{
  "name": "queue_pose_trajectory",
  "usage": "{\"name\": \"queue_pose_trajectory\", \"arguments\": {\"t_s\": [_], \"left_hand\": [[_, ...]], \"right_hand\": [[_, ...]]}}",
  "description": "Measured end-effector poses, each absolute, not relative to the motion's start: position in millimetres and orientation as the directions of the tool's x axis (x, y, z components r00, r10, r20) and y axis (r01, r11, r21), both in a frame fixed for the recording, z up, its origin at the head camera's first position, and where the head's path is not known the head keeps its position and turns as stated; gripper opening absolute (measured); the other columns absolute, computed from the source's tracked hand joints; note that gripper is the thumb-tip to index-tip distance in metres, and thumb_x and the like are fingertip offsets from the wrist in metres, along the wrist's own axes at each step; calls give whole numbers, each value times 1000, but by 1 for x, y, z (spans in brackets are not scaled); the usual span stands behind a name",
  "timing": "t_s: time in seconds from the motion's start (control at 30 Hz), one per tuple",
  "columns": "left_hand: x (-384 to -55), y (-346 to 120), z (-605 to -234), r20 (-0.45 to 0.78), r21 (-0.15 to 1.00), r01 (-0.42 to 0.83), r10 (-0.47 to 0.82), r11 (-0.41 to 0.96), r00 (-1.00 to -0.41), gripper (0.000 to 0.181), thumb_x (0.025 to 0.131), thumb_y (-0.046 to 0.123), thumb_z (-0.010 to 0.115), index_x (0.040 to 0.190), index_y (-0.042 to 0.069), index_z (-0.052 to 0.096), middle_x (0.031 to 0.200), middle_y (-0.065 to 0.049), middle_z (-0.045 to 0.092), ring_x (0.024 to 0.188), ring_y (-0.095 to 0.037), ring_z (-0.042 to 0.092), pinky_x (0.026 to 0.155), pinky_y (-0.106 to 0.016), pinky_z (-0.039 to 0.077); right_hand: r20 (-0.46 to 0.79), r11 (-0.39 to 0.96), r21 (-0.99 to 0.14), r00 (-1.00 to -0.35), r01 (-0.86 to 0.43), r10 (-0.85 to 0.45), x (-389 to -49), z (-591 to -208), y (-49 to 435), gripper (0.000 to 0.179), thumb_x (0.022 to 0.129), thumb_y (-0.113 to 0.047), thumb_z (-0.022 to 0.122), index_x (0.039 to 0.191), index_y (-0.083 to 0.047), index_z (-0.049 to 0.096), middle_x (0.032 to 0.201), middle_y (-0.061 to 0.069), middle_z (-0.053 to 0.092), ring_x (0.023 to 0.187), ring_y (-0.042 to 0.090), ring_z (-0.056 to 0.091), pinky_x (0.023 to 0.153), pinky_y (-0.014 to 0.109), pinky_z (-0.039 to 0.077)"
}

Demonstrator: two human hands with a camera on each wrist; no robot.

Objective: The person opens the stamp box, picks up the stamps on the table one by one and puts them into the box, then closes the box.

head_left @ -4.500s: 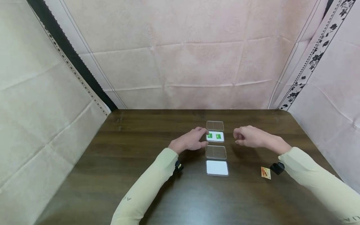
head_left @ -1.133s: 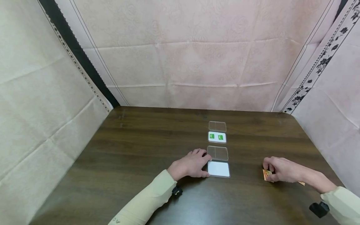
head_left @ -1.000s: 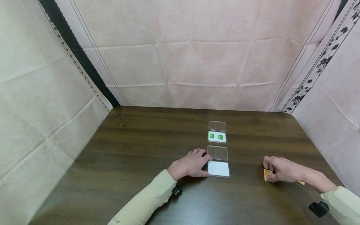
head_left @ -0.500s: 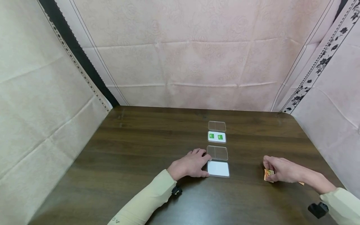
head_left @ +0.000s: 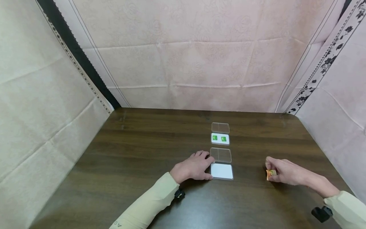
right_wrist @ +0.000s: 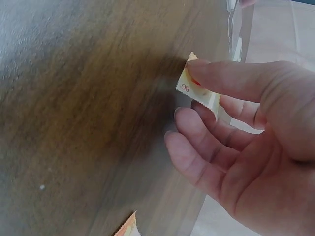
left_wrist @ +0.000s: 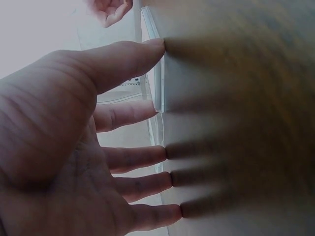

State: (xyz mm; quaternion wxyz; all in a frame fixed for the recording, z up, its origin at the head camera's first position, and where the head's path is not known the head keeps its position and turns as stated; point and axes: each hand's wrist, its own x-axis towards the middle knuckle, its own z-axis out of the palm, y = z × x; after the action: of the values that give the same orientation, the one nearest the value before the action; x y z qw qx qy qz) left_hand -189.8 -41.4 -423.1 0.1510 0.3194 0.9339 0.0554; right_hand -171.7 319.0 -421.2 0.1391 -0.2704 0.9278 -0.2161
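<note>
My right hand pinches a small orange-and-yellow postage stamp between thumb and fingers, just above the table. Its perforated edge and a printed number show in the right wrist view. Fingers spread, my left hand rests on the table at the left side of the near flat case. That case lies open, with a clear lid and a white-lined base. Behind it lies another open case, its white base bearing two green squares and its clear lid beyond.
A second orange stamp lies on the table near the right wrist; the hand and wrist hide it in the head view. The brown wooden table ends at a hanging pale cloth, with cloth on both sides too.
Both hands came from beside the far case, the left to the near case, the right to the stamps. The right hand now has a stamp raised and shifted slightly left.
</note>
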Motion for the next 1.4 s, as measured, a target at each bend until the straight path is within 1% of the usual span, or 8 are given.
{"name": "queue_pose_trajectory", "arguments": {"t_s": [0.23,0.5,0.83,1.0,1.4], "left_hand": [[-190,-42,-424,-244,201,581,615,789,-750,58,90,48,66,140,24,47,154,-7,37,144,-28,32,116,-49,33],[-190,-42,-423,-245,198,581,614,789,-750,58,90,48,66,140,24,48,154,-7,37,144,-28,33,115,-49,33],[-191,-41,-421,-244,198,578,611,791,-753,58,91,48,66,140,24,48,154,-7,37,144,-28,33,116,-48,33],[-191,-42,-420,-246,203,577,611,791,-752,58,91,47,66,140,24,48,154,-8,37,144,-28,32,116,-48,32],[-188,-41,-421,-247,198,579,612,791,-751,58,91,48,66,140,24,47,154,-7,36,144,-27,32,116,-47,33]], "right_hand": [[-80,746,-462,-815,-479,-573,-171,-420,316,31,83,-16,77,92,-18,47,72,-13,52,62,-4,44,53,19,37],[-54,767,-433,-836,-473,-546,-170,-419,311,31,82,-13,77,93,-21,49,72,-11,50,61,-4,42,53,19,36],[-6,759,-425,-837,-493,-547,-174,-412,306,29,83,-7,74,94,-21,51,71,-12,51,61,-4,44,53,19,38],[-10,767,-422,-843,-484,-538,-176,-410,302,28,84,-6,72,95,-20,51,72,-12,52,62,-3,44,54,19,39],[-13,759,-469,-856,-451,-517,-177,-407,288,26,84,-5,72,97,-19,54,75,-10,54,64,-1,47,54,20,42]]}}
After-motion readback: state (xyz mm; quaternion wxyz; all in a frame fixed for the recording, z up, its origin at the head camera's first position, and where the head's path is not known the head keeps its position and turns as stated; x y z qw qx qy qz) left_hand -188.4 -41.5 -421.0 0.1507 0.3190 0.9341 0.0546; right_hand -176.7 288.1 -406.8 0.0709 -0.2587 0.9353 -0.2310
